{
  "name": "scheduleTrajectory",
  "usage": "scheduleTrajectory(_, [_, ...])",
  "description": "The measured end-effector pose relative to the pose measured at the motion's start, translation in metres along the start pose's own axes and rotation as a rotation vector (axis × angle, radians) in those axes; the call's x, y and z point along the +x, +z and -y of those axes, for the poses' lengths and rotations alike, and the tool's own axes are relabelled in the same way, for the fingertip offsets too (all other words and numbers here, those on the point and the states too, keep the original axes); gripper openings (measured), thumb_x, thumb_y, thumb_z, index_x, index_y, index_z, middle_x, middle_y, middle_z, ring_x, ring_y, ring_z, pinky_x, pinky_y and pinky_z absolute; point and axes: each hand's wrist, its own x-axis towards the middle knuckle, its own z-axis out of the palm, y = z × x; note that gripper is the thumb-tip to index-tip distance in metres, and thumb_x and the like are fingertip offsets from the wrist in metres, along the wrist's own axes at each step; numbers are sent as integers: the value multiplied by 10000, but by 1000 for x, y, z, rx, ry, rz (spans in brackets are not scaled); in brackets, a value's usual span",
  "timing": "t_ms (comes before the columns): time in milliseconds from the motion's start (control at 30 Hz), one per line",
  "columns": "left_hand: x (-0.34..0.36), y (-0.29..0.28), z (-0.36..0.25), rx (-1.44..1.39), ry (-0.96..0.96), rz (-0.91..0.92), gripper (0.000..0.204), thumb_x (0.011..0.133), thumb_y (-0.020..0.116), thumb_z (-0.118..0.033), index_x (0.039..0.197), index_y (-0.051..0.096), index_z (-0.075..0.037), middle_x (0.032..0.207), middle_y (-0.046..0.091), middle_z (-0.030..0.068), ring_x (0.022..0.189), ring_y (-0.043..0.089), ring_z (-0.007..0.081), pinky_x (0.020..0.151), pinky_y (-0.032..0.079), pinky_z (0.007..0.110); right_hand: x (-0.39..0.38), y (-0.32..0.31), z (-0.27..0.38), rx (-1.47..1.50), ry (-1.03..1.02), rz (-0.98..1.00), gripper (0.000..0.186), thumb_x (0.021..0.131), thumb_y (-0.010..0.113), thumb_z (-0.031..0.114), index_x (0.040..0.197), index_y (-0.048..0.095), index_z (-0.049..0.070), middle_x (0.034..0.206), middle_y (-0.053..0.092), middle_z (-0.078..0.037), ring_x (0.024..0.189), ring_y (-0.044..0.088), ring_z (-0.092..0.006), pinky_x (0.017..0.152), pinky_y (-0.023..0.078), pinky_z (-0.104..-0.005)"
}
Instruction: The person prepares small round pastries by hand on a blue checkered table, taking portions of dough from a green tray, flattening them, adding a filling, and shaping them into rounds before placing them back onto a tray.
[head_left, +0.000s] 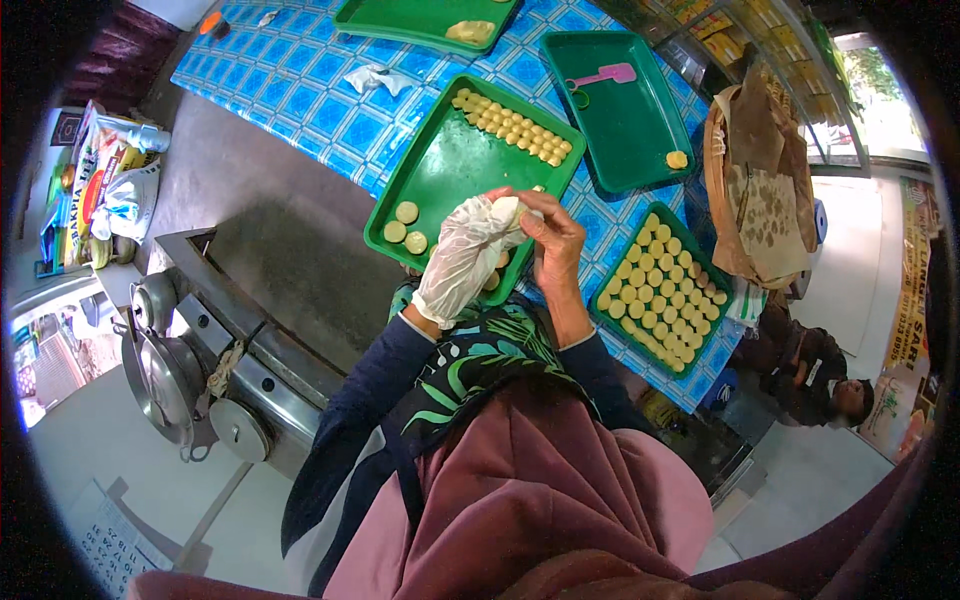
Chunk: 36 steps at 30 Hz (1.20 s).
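My left hand (462,248) wears a thin, whitish see-through glove. My bare right hand (560,240) meets it above the near side of a green tray (440,150). Both hands are closed around a small pale piece of dough (508,208), partly covered by the fingers. Small yellow balls (510,128) line the tray's far edge in rows. Flattened round dough pieces (406,212) lie at its left corner, and several more are partly hidden under my hands.
Right of my hands, another green tray (598,300) is filled with round dough pieces (660,285). A darker green tray (625,130) holds a pink scraper (610,74), scissors (578,95) and a yellow lump (677,160). A woven basket (717,190) stands far right; a stove with pots (160,375) is left.
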Motion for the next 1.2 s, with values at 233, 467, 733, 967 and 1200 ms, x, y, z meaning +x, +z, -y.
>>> scheduleTrajectory(233, [-1, 0, 12, 5, 63, -97, 371, 984, 663, -78, 1313, 539, 43, 1106, 663, 54, 919, 664, 93, 774, 553, 216, -12, 8, 7, -879, -807, 16, 232, 889, 692, 165, 1059, 743, 16, 1171, 655, -141, 1119, 562, -330, 980, 441, -449])
scheduleTrajectory(467, [0, -8, 12, 50, 28, -47, 519, 982, 676, -171, 1410, 469, 37, 1134, 669, 91, 940, 668, 129, 804, 554, 238, -21, 3, -12, -816, -599, -41, 255, 879, 710, 208, 1064, 758, 40, 1282, 613, -151, 1177, 522, -364, 1013, 407, -497])
scheduleTrajectory(733, [12, 2, 2, -275, -141, 130, 947, 954, 467, -728, 1572, 253, -43, 1392, 528, 174, 1185, 594, 271, 993, 502, 378, -24, 33, 6, -602, -560, 119, 361, 755, 798, 37, 1103, 703, 41, 1233, 654, -137, 1161, 586, -329, 969, 487, -415])
scheduleTrajectory(967, [10, -9, -1, -156, -160, 37, 937, 951, 460, -732, 1565, 265, -52, 1439, 493, 167, 1175, 585, 245, 1002, 494, 398, -15, 23, 8, -416, -263, 48, 652, 762, 721, -54, 1387, 556, 25, 1263, 659, -134, 1175, 610, -237, 973, 510, -355])
scheduleTrajectory(1200, [-2, -13, 0, 89, -51, 82, 429, 1039, 561, -86, 1421, 440, 67, 1276, 624, 135, 1113, 648, 193, 1018, 518, 292, -12, 13, 2, -575, -466, 172, 710, 781, 620, -68, 1469, 473, 23, 1352, 610, -172, 1220, 601, -272, 1066, 454, -380])
